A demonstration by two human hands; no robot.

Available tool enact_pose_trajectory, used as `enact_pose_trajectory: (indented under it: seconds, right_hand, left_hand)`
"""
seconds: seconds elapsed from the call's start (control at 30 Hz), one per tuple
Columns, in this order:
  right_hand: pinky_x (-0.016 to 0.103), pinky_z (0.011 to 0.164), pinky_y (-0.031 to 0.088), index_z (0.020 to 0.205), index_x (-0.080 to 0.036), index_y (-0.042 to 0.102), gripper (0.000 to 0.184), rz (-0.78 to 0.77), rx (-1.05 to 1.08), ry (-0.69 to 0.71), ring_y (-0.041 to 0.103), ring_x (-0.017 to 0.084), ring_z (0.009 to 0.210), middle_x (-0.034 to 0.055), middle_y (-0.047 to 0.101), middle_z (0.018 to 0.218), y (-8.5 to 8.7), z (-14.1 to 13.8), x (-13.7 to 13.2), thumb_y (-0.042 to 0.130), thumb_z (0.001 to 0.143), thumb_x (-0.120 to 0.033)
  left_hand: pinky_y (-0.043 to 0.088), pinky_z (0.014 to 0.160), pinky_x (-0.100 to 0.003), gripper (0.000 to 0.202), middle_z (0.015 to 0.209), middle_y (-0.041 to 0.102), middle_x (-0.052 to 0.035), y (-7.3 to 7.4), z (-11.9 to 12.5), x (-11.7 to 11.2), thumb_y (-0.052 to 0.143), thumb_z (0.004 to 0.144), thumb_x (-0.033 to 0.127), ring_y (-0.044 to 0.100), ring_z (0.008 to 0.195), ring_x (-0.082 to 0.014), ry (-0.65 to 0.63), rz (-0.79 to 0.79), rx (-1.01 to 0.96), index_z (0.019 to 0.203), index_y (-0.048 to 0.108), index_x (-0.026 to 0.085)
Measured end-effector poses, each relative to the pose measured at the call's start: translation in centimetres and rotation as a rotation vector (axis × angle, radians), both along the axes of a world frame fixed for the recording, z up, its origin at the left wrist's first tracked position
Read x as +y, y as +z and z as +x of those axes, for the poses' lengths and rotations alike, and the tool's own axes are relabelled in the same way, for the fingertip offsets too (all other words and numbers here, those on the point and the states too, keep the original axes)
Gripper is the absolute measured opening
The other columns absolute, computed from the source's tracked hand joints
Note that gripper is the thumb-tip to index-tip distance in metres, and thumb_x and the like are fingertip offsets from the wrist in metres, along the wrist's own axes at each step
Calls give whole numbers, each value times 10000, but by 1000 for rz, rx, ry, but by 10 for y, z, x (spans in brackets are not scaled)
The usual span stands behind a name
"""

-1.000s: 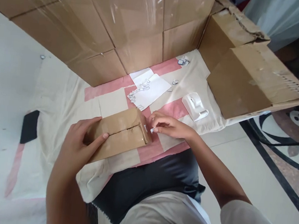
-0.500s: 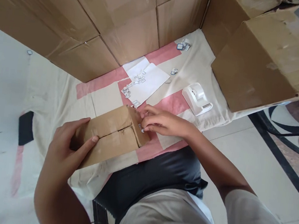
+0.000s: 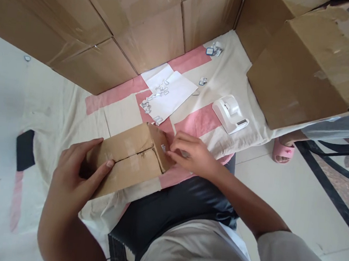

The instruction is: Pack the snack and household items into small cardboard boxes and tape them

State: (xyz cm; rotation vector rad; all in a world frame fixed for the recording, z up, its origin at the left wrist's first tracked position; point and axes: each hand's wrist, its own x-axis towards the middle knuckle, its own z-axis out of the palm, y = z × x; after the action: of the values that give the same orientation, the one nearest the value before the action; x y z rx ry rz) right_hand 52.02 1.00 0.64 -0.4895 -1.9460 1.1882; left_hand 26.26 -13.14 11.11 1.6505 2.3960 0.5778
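My left hand (image 3: pixel 78 170) grips the near left end of a small brown cardboard box (image 3: pixel 128 150), thumb on top and fingers along the far side. The box rests on the pink and cream cloth, its lid seam upward. A small whitish label (image 3: pixel 163 147) shows on the box's right end face. Close beside that label is my right hand (image 3: pixel 191 151), its thumb and fingertips pinched together near the box end. Whatever lies between those fingertips is too small to make out.
Beyond the box, white paper sheets (image 3: pixel 178 90) carry several small cut-out labels (image 3: pixel 161 91). A white tape dispenser (image 3: pixel 230 115) stands right of them. More labels (image 3: pixel 214 49) lie farther back. Large cartons (image 3: pixel 150 36) wall the far side. Someone's foot in a pink slipper (image 3: pixel 283 151) shows at right.
My right hand has drawn slightly right from the box's end face, and the whitish label shows more plainly there. The slippered foot has come into view. My left hand keeps its hold.
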Motion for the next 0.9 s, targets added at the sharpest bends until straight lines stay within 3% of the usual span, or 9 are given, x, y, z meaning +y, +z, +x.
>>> enact_pose_trajectory:
  seconds: [0.07,0.17,0.47,0.53,0.6,0.67,0.77,0.83,0.9]
  right_hand:
    - [263,666,460,1024,-202,712,124,-117,92,-32,582,136,755,37,610,889,-9,2,-23,607,1007,-266]
    - [247,582,429,1298,-218,700,310,-262,119,-4,548,126,708,31,619,887,-17,6,-47,598,1014,-293]
    - [272,686,459,1423,-198,643,453,-393,80,47,526,139,758,19,538,865,-16,0,-38,546,1039,-419]
    - [317,819,505,1498,-213,565,523,-373,45,88,577,171,907,50,554,995,-19,4,-40,549,1035,-456]
    - [408,1054,459,1585,-240,438,700,-316,24,114,543,243,1216,114,509,1300,-19,8,-39,630,978,-531]
    - [487,1224,286,1668,-273,206,1035,-229,-25,161,295,329,1498,149,255,1609,-13,6,-32,763,856,-592]
    - [513,1271,180,1669,-288,-86,1358,-47,-79,282,59,357,1586,149,36,1715,6,-7,-14,875,743,-536]
    - [473,1261,241,1672,-286,-54,1333,48,-85,322,150,330,1568,157,143,1687,20,-15,-3,883,738,-447]
    - [419,1223,329,1671,-282,128,1202,96,-110,312,281,298,1510,154,270,1607,31,-18,1,873,734,-391]
  left_hand:
    - [458,1000,-478,501,1244,650,-41,1,1,0,625,883,610,577,1170,-321,4,-12,-1,1309,617,347]
    - [470,992,-492,507,1242,648,-43,2,2,1,632,878,608,580,1164,-331,4,-19,2,1314,612,350]
    - [461,1005,-484,511,1232,652,-54,0,-2,1,623,891,598,571,1150,-322,-46,-3,24,1325,602,330]
    - [469,984,-468,522,1216,655,-57,-1,-5,1,632,883,600,574,1131,-316,-61,-1,31,1322,604,319]
    - [472,969,-454,524,1215,652,-58,-3,-7,0,633,884,595,577,1124,-311,-76,-1,32,1322,601,310]
    - [473,965,-456,521,1208,651,-59,-5,-10,0,625,884,603,582,1108,-312,-95,-1,35,1315,602,312]
    - [484,942,-481,529,1177,656,-61,-10,-18,-1,618,862,638,597,1062,-327,-120,9,44,1294,607,333]
    - [490,948,-518,542,1187,659,-64,-13,-23,0,624,836,658,605,1069,-350,-131,18,36,1286,605,357]
    - [484,988,-570,536,1215,657,-64,-15,-27,1,637,809,663,605,1111,-378,-159,25,8,1266,608,386]
